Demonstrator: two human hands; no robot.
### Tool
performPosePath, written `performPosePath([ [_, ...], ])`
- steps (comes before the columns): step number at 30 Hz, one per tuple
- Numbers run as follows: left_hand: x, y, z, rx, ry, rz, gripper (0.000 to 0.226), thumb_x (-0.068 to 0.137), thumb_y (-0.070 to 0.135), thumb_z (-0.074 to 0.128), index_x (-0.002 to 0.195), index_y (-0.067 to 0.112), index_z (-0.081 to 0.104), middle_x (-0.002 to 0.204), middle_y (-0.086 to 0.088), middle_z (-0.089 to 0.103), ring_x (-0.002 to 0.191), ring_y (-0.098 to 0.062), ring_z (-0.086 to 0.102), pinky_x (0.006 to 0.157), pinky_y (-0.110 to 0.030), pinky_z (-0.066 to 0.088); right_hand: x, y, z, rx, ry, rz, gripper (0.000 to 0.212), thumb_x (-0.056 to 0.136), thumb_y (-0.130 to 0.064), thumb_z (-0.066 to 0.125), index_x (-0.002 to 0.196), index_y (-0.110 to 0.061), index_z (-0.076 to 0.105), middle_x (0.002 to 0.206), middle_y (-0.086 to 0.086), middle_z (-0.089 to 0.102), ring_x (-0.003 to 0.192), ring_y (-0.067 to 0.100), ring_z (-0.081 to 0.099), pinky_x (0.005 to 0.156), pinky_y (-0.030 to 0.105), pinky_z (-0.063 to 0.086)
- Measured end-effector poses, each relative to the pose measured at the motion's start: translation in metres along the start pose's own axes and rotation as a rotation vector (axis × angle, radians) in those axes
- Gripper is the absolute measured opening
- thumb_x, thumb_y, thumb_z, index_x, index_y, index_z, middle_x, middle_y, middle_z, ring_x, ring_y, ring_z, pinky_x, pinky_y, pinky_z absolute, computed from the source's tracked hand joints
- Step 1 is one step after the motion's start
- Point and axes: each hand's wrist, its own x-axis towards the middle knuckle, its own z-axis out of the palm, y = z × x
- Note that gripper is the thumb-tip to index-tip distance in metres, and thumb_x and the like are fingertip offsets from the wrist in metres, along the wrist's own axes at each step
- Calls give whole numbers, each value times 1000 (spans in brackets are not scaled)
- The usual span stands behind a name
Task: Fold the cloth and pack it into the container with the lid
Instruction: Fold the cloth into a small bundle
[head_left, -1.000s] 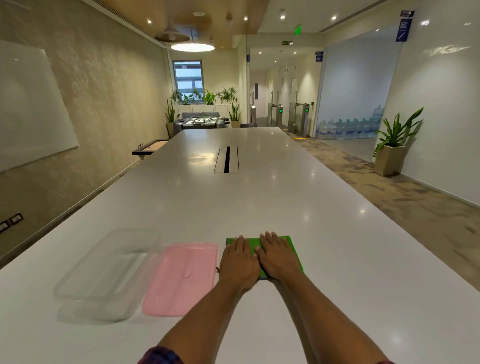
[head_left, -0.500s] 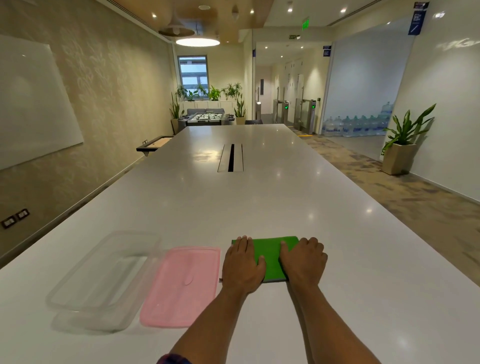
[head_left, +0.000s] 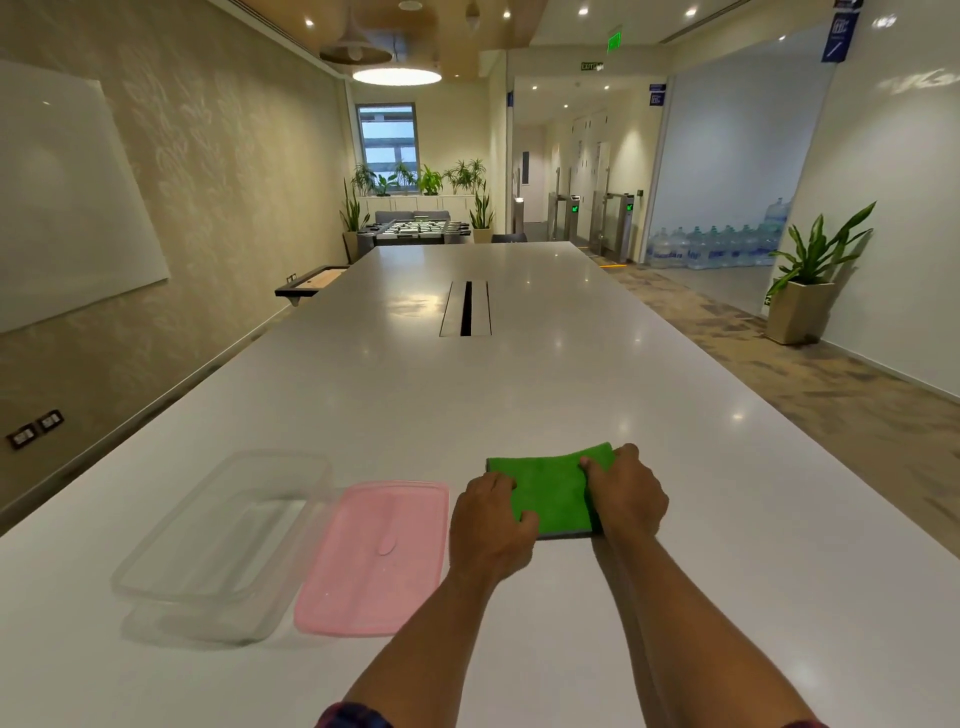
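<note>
A folded green cloth (head_left: 553, 488) lies on the white table (head_left: 519, 389), a grey layer showing at its near edge. My left hand (head_left: 491, 525) grips its left side, thumb on top and fingers curled at the edge. My right hand (head_left: 626, 493) grips its right side the same way. A pink lid (head_left: 376, 558) lies flat just left of my left hand. Further left stands the clear plastic container (head_left: 223, 540), open and with nothing in it.
A cable slot (head_left: 466, 309) runs along the table's middle, far ahead. The table's left edge is near a wall with a whiteboard (head_left: 67, 197). A potted plant (head_left: 808, 280) stands on the carpet to the right.
My hands moved apart from the cloth's middle to its two sides. Their fingers went from flat on top to curled around the side edges.
</note>
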Motion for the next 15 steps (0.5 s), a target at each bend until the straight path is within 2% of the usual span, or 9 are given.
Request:
performPosePath([
  [2, 2, -3, 1, -4, -71, 14, 68, 74, 43, 53, 136, 18, 59, 140, -3, 58, 126, -24, 53, 106, -34, 42, 10, -5, -9, 69, -60, 28, 48, 88, -46, 70, 123, -16, 55, 113, 11, 72, 105, 36, 67, 80, 39, 47],
  [4, 4, -5, 2, 12, -107, 31, 76, 75, 46, 51, 145, 19, 51, 152, -4, 48, 137, -23, 46, 115, -35, 34, 15, -12, -19, 122, -112, 11, 58, 82, -39, 77, 132, -23, 54, 120, 9, 70, 111, 35, 66, 87, 39, 50],
  [6, 6, -6, 4, 30, -137, 54, 77, 77, 47, 48, 149, 19, 47, 156, -4, 42, 142, -20, 40, 116, -34, 30, 15, -20, -24, 182, -139, -37, 63, 77, -31, 79, 135, -28, 54, 121, 7, 70, 111, 34, 66, 88, 38, 52],
  [9, 9, -7, 6, 68, -147, 84, 74, 80, 47, 46, 150, 20, 45, 157, -3, 41, 143, -19, 39, 113, -36, 30, 5, -32, -22, 326, -205, -180, 69, 73, -18, 80, 136, -31, 54, 118, 5, 70, 101, 30, 68, 81, 34, 56],
  [11, 9, -5, 5, 54, -124, 97, 65, 81, 46, 46, 142, 26, 53, 147, 2, 52, 132, -18, 50, 108, -38, 37, -6, -40, -17, 428, -280, -290, 75, 71, -15, 79, 137, -37, 52, 113, -1, 70, 96, 20, 70, 77, 30, 57],
  [12, 9, -4, 4, 32, -98, 102, 55, 80, 45, 47, 132, 30, 60, 133, 6, 61, 117, -17, 59, 102, -38, 43, -12, -43, -13, 439, -311, -352, 76, 71, -16, 78, 137, -40, 51, 112, -4, 70, 95, 17, 70, 78, 28, 58],
  [13, 9, -3, 2, 2, -67, 104, 43, 78, 43, 49, 115, 31, 66, 114, 9, 67, 98, -15, 64, 91, -37, 49, -18, -44, -7, 410, -336, -413, 73, 72, -19, 77, 136, -42, 52, 112, -6, 72, 96, 15, 70, 82, 28, 58],
  [15, 8, -3, 1, -44, -31, 79, 20, 72, 37, 51, 83, 26, 64, 81, 9, 67, 68, -13, 60, 70, -32, 49, -28, -41, 8, 370, -397, -479, 60, 74, -24, 71, 130, -42, 61, 113, -6, 75, 100, 15, 71, 90, 35, 59],
])
